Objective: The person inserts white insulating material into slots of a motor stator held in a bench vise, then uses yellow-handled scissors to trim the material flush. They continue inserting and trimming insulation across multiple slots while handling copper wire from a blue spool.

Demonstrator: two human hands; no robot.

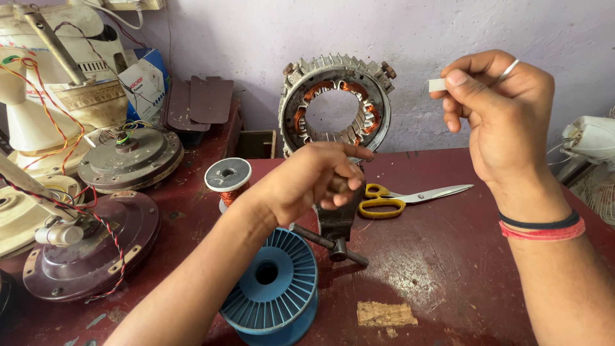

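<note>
Soft, even daylight fills my bench [448, 256]; nothing is dim. My left hand [307, 182] and the vise [336, 227] throw only faint shadows on the red top. The scissors [410, 195] blades gleam a little. Focus is sharp throughout, with slight stretching toward the frame's edges.

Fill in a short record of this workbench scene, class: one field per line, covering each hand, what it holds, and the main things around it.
Left hand: closed around a dark handle above a small bench vice
Right hand: raised, pinching a small white piece between thumb and forefinger
Motor stator: upright against the wall, copper windings showing
Scissors: yellow handles, lying flat right of the vice
Blue spool: near edge, below the left forearm
Wire spool: grey top, copper wire
Table: dark red, worn
</note>
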